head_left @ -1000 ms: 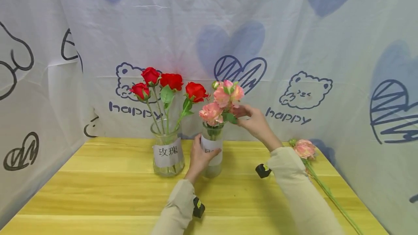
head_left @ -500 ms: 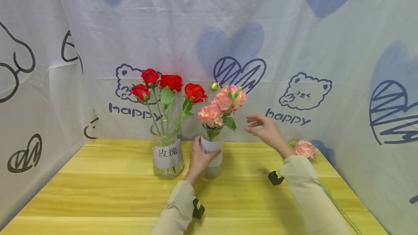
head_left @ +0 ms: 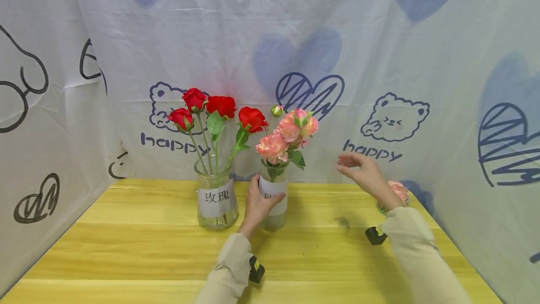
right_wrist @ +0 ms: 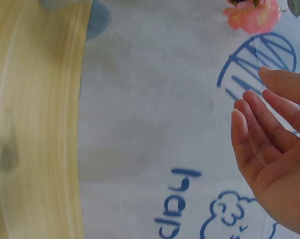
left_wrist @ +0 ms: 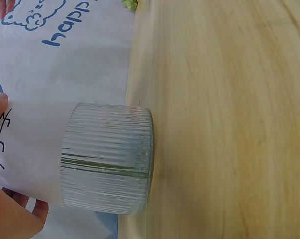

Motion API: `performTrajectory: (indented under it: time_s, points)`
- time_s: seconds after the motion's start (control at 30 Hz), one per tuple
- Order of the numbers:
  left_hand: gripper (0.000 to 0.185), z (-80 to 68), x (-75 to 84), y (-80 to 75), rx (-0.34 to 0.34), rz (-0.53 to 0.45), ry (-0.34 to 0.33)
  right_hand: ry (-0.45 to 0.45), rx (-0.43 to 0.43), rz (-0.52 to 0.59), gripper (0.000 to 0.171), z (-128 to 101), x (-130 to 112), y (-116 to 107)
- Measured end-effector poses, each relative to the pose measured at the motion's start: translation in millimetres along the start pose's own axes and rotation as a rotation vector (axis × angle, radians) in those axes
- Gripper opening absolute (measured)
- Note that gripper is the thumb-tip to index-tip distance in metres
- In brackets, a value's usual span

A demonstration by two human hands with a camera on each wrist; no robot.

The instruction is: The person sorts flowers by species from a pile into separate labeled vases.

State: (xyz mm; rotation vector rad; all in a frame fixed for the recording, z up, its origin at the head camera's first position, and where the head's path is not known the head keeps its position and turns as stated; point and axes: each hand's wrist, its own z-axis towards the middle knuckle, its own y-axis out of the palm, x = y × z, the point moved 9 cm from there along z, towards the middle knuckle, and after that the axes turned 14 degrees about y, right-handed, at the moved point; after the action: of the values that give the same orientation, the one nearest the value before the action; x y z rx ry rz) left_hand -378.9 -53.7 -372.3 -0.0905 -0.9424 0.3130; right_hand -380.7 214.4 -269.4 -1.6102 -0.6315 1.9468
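Note:
My left hand [head_left: 258, 203] grips a ribbed glass vase [left_wrist: 110, 159] round its white paper label, partly covering the writing. The vase stands upright on the table, holding pink ruffled flowers [head_left: 273, 148] with a small bud and green leaves; green stems show through its glass in the left wrist view. Off to the right, my right hand [head_left: 366, 175] is in the air, apart from the flowers. Its fingers are loosely bent with nothing between them, as the right wrist view shows [right_wrist: 274, 149]. Behind the right wrist lies another pink flower [head_left: 398, 190], its stem hidden by the sleeve.
Left of the gripped vase stands a wider glass vase [head_left: 218, 222] with a white label and several red roses [head_left: 221, 106]. A printed white cloth [head_left: 202, 41] hangs behind and at both sides of the wooden table [head_left: 126, 247].
My right hand has let go of the pink flowers in the vase and moved right, now partly hiding the flower lying there. The left hand stays on the vase.

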Motion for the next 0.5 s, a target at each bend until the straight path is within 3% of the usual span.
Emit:
performTrajectory:
  time_s: [0.37, 0.5]
  points:
    - [0.080, 0.9, 0.0, -0.4, -0.002, -0.008, -0.011, 0.028, 0.004, -0.003, 0.040, -9.4, 39.5, -26.0]
    - [0.080, 0.7, 0.2, 0.1, -0.004, -0.007, -0.012, 0.069, -0.006, 0.051, 0.043, -13.6, 56.6, -33.8]
